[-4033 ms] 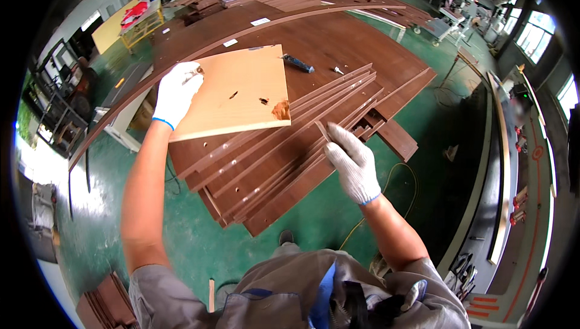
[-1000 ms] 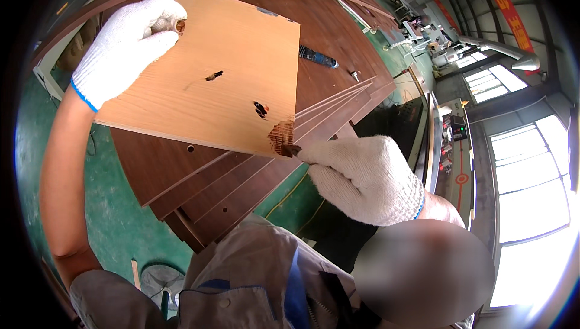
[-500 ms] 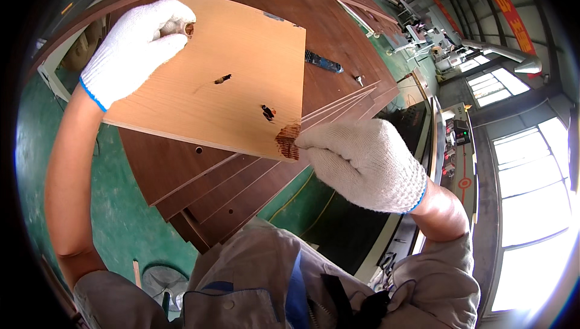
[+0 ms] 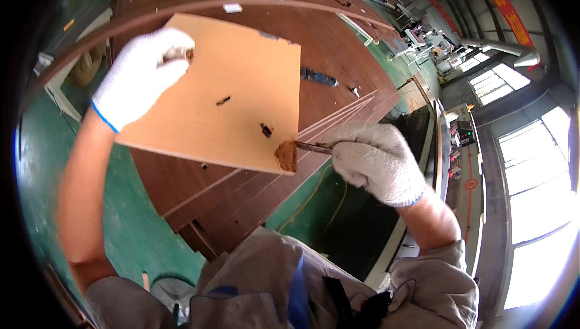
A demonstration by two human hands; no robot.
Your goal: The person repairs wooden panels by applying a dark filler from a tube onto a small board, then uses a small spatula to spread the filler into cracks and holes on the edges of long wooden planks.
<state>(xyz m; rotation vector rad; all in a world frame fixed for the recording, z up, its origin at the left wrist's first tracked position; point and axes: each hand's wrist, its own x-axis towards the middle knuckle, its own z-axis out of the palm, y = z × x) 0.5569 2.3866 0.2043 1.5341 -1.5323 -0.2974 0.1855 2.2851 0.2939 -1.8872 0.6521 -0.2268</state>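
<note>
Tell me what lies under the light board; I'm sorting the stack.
Under the light board lie dark brown wooden strips, fanned out on a dark brown panel. What lies directly beneath the board's middle is covered.

Bright daylight enters through windows (image 4: 531, 166) right of the right hand (image 4: 377, 163), blown out to white glare. Centre sharp; fisheye bends edges, black vignette rings frame.

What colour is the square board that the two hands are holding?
Light orange-tan, with a darker reddish-brown patch at its near corner; the board shows best in the head view.
</note>
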